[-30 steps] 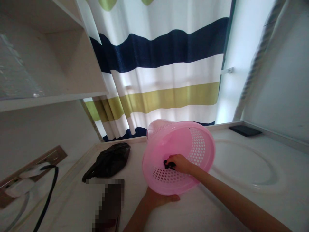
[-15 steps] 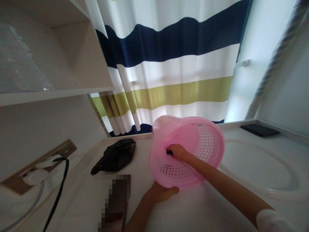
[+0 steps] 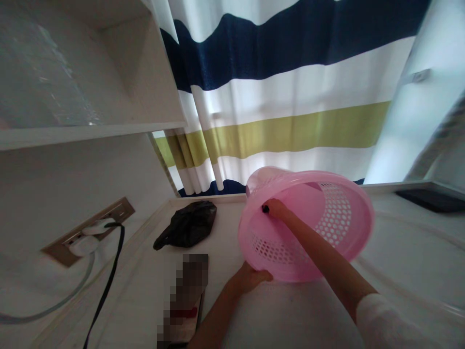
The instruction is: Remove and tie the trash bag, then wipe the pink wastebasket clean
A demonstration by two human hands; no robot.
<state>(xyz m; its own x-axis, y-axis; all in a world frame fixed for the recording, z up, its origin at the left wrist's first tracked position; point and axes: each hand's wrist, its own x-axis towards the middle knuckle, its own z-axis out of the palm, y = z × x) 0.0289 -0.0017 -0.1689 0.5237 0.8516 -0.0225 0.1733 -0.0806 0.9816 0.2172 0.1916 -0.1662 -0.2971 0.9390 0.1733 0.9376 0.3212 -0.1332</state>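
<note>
A pink plastic basket (image 3: 354,194) with rows of holes is tipped over, its mouth turned toward me. My left hand (image 3: 250,278) grips its lower rim, thumb showing at the front and the other fingers hidden behind. Inside the basket is my right hand (image 3: 278,211), closed round a small black thing (image 3: 266,209). Only a bit of that black thing shows, so I cannot make out its kind. It is held close to the basket's inner wall on the left.
To the left lies a tied black plastic bag (image 3: 191,224) on the white tabletop (image 3: 290,315), with a partly pixelated flat object (image 3: 189,291) nearer me. Plugs and cables run from a wall socket strip (image 3: 90,232). A black flat object (image 3: 432,199) lies at the right; a striped curtain (image 3: 276,135) hangs behind.
The view has shifted, so most things appear further right. My right hand has moved a little deeper into the basket with the small black thing. My left hand keeps hold of the rim.
</note>
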